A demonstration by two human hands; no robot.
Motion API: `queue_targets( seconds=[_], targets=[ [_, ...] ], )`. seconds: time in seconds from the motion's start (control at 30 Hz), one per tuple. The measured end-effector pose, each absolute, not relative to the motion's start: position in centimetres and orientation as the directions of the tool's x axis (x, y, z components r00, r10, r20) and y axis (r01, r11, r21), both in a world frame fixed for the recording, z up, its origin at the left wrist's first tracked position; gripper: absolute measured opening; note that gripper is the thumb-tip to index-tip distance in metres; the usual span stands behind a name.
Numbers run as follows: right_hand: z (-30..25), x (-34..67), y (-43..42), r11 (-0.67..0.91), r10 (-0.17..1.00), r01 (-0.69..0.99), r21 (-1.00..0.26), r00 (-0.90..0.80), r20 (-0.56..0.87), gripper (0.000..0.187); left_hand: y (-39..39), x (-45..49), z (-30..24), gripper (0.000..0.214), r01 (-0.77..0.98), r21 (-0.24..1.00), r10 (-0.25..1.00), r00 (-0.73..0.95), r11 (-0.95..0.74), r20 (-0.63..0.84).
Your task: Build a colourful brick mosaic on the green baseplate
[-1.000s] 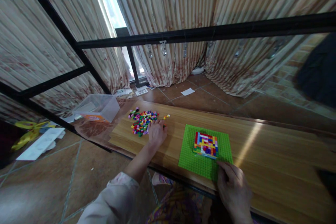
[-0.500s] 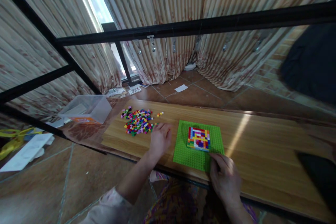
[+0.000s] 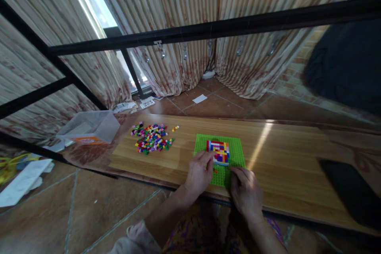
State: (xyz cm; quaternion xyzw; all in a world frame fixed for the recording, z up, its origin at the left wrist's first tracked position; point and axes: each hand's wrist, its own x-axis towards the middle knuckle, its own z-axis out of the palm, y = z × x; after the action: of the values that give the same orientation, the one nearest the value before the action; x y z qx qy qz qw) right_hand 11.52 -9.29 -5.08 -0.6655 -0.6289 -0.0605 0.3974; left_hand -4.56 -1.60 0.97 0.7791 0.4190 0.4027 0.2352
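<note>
A green studded baseplate [image 3: 236, 149] lies on the wooden board, bearing a low square of multicoloured toy bricks [image 3: 222, 151]. Over the square's near left corner, my left hand [image 3: 199, 172] has thumb and forefinger pinched together; whatever sits between the tips is too small to make out. A small orange brick [image 3: 215, 171] shows just beside those fingers. My right hand [image 3: 247, 192] is closed over the plate's near right corner, its fingertips beside the brick square. Further left lies a loose heap of small coloured bricks [image 3: 153, 137].
A few yellow and orange bricks [image 3: 175, 128] lie apart from the heap. A clear plastic box [image 3: 101, 127] stands beyond the board's left end. On the right rests a dark flat object [image 3: 348, 190]. A black metal rail [image 3: 184, 33] crosses in front of the curtains.
My left hand has moved right, from beside the brick heap to the brick square. My right hand has stayed at the plate's near right corner. The whole view has shifted slightly.
</note>
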Motion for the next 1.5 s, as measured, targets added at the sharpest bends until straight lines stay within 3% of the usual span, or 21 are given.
queue_targets(
  seconds=[0.2,0.57,1.13,1.5],
  targets=[
    [-4.8,11.3,-9.3,0.093,0.789,0.875,-0.476,0.226,0.571,0.021,-3.6,-5.9,-0.2,0.024,0.525,0.674,0.855,0.31,-0.519,0.416],
    [-4.6,11.3,-9.4,0.072,0.808,0.869,-0.489,0.237,0.539,0.022,-4.6,-4.7,-1.3,0.004,0.71,0.424,0.824,0.436,-0.562,0.362],
    [-4.7,11.3,-9.3,0.061,0.812,0.863,-0.502,0.25,0.528,0.023,-3.1,-4.9,1.2,0.022,0.58,0.608,0.84,0.358,-0.542,0.407],
    [-4.6,11.3,-9.4,0.058,0.816,0.862,-0.503,0.249,0.521,0.023,-2.1,-4.0,1.2,0.027,0.704,0.485,0.852,0.385,-0.519,0.354]
  ],
)
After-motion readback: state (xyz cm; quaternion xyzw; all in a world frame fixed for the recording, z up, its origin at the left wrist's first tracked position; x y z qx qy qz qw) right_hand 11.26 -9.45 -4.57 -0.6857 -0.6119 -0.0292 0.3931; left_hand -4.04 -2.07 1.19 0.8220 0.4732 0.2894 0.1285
